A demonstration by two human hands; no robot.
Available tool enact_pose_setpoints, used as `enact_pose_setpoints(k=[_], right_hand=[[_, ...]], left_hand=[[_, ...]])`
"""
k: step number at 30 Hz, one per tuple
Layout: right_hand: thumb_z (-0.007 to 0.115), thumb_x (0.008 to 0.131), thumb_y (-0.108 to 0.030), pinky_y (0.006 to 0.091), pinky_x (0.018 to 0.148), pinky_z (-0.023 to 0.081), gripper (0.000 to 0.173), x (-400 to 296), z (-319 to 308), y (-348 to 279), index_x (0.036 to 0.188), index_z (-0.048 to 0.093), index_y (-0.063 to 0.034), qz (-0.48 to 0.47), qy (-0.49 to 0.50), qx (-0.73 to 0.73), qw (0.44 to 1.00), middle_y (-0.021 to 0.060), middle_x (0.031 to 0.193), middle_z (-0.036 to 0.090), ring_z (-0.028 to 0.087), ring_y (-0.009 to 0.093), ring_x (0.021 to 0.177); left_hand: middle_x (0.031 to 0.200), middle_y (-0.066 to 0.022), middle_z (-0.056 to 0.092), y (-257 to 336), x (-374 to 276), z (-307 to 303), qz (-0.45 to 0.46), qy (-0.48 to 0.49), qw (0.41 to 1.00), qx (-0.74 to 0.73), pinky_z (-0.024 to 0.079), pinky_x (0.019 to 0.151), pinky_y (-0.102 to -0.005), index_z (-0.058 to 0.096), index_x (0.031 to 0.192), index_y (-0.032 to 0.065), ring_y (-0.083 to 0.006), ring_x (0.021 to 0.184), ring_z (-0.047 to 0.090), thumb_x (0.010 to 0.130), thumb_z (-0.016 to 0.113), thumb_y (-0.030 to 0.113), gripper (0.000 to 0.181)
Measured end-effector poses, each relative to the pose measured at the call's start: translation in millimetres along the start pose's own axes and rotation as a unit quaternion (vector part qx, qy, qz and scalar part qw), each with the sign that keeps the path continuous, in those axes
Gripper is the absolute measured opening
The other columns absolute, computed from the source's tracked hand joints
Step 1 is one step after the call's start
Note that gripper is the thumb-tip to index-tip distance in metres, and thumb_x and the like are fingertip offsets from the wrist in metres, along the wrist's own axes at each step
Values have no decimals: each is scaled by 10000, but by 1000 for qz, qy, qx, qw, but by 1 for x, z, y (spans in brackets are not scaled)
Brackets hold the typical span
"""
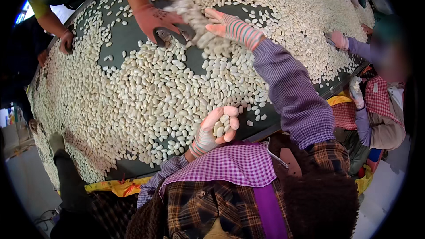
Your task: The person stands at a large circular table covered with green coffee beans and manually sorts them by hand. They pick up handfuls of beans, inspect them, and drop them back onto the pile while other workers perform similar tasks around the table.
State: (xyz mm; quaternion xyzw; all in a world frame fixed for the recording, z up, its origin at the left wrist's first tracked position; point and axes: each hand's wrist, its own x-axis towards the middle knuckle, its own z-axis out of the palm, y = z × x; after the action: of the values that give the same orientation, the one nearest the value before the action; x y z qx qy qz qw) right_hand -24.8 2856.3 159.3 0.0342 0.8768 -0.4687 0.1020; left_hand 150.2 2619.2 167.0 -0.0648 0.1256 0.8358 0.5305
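Observation:
My left hand (214, 131), in a striped knit glove with pinkish finger coating, is cupped near the front edge of the table and curls around several white beans (221, 126). Farther out, my right hand (234, 28), gloved the same way, reaches over the dark table surface (121, 41) with its fingers extended. A blurred mass of beans (209, 35) lies against its fingertips. Between me and that hand spreads a broad layer of pale beans (149, 83).
A co-worker's gloved hand (157, 23) touches the beans from across the table, close to my right hand. Another person's hand (338, 39) works at the right, and a dark-sleeved arm (69, 172) reaches in from the left. Yellow material (116, 186) lines the front edge.

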Motion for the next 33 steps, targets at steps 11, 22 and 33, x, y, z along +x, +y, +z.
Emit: enact_pose_setpoints(k=[11,22,33], right_hand=[[603,793,-169,336,785,451,282,-208,-49,41,1043,589,-40,-104,46,-219,969,134,947,593,564,270,879],[521,844,-139,360,673,480,206,-217,-28,67,1026,571,-57,-33,61,-235,970,139,917,566,569,279,742],[471,872,-153,282,603,464,311,-186,-117,133,1161,514,-48,264,149,-147,941,30,865,588,540,147,657]], left_hand=[[621,-86,546,-18,23,15,8,-11,999,-36,299,304,-206,573,998,18,-119,347,410,946,338,323,389],[820,-158,635,-39,55,18,-7,-8,1000,-18,394,341,-191,597,1030,23,-185,541,593,945,331,408,476],[896,-156,626,-47,82,41,-20,8,1000,-14,386,350,-186,576,1050,19,-208,619,604,946,364,353,409]])
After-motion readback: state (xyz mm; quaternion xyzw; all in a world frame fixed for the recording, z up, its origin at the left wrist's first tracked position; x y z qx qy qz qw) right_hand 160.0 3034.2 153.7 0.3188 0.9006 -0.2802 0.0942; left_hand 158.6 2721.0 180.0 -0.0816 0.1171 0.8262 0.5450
